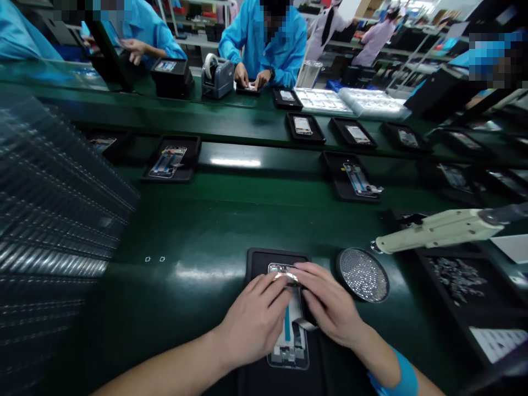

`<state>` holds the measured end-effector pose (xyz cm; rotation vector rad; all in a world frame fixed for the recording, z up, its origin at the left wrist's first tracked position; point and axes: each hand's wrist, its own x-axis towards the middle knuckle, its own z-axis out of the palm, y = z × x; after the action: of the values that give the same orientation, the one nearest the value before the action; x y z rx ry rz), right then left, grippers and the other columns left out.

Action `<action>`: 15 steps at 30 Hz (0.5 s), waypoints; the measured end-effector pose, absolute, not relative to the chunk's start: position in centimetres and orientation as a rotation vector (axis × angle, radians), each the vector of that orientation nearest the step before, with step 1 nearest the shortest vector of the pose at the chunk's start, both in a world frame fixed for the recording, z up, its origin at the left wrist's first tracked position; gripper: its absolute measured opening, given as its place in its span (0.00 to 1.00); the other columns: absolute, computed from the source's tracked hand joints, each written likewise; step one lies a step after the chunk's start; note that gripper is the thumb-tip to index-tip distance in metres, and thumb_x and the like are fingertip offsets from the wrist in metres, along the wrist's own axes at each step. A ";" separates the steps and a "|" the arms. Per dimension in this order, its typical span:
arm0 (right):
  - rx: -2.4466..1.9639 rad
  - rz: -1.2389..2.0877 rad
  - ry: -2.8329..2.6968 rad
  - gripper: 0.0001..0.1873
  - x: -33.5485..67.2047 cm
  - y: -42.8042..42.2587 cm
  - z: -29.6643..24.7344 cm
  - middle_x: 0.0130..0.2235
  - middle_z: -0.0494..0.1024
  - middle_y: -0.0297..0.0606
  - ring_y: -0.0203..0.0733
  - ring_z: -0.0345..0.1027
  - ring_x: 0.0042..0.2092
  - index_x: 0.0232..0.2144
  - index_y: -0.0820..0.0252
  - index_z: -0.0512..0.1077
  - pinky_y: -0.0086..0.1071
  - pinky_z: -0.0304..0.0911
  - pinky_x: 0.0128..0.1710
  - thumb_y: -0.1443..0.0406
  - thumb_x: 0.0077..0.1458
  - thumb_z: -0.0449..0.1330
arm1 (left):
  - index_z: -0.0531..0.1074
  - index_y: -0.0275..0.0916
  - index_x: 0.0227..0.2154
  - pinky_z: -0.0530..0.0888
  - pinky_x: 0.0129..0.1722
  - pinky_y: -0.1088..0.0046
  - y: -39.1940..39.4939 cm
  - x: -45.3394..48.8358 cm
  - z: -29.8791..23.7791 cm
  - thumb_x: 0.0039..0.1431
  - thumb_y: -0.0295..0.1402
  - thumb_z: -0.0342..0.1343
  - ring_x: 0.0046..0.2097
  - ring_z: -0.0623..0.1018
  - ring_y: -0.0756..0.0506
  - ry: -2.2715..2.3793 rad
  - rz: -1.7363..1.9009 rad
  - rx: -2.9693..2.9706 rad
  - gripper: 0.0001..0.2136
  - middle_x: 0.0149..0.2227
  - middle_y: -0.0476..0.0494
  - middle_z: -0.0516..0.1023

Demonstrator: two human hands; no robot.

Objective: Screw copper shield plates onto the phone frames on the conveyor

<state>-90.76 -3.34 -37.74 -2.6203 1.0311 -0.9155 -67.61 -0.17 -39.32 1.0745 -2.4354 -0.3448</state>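
A phone frame (291,357) with a blue strip and silver inner parts lies in a black tray (258,258) in front of me. My left hand (258,319) reaches over its left side, fingers bent together at the frame's top end. From the right comes my right hand (330,305), its fingertips meeting the left ones there. Between the fingertips sits a small shiny metallic piece (292,276), gripped by both hands against the frame; its exact kind is unclear. A flat grey flex cable (306,324) sticks out under my right hand. My fingers hide part of the frame.
A round dish of screws (363,275) stands to the right, below a pale electric screwdriver (437,231). Clear plastic trays (61,220) are stacked at left. Beyond, trays with phone frames line the belt (231,157). A co-worker in blue (264,44) works opposite.
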 end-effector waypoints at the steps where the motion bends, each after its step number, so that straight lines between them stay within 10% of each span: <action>1: -2.566 -1.199 1.180 0.30 -91.4 -3.2 -37.2 0.57 0.74 0.44 0.51 0.69 0.60 0.65 0.48 0.61 0.52 0.71 0.57 0.72 0.64 0.53 | 0.68 0.33 0.60 0.67 0.67 0.55 -0.6 -67.6 -39.3 0.70 0.29 0.48 0.68 0.65 0.37 -2.418 -0.331 1.091 0.18 0.65 0.39 0.69; 4: -2.035 -2.077 1.826 0.34 -93.3 -4.6 -35.4 0.68 0.59 0.48 0.58 0.55 0.70 0.67 0.51 0.58 0.61 0.59 0.67 0.65 0.61 0.62 | 0.67 0.30 0.61 0.71 0.63 0.48 -1.6 -68.3 -39.5 0.70 0.29 0.49 0.68 0.65 0.32 -2.418 -0.228 1.136 0.19 0.65 0.35 0.68; 6: -1.784 -1.991 1.807 0.44 -94.7 -6.8 -34.5 0.71 0.53 0.53 0.57 0.51 0.72 0.69 0.57 0.51 0.58 0.54 0.70 0.58 0.58 0.67 | 0.68 0.29 0.59 0.74 0.60 0.47 -2.0 -69.1 -39.7 0.70 0.29 0.50 0.67 0.67 0.30 -2.424 -0.168 1.131 0.18 0.63 0.33 0.70; 9: -1.568 -1.641 1.386 0.42 -96.4 -10.0 -34.0 0.59 0.70 0.57 0.51 0.77 0.50 0.67 0.59 0.52 0.49 0.74 0.52 0.52 0.58 0.64 | 0.70 0.28 0.57 0.76 0.58 0.47 -2.2 -70.0 -40.1 0.70 0.29 0.50 0.66 0.68 0.30 -2.421 -0.124 1.085 0.17 0.62 0.32 0.71; 15: -1.423 -1.751 1.254 0.16 -96.5 -10.4 -35.1 0.37 0.77 0.37 0.36 0.73 0.28 0.45 0.59 0.71 0.33 0.72 0.29 0.62 0.55 0.67 | 0.71 0.30 0.56 0.78 0.56 0.51 -2.5 -70.2 -40.1 0.70 0.31 0.50 0.65 0.70 0.33 -2.358 -0.151 1.077 0.16 0.60 0.36 0.74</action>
<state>-96.54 -10.41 -35.14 -1.4232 1.2542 -1.7511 -70.25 -2.50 -40.10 1.0775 -2.3581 -0.1506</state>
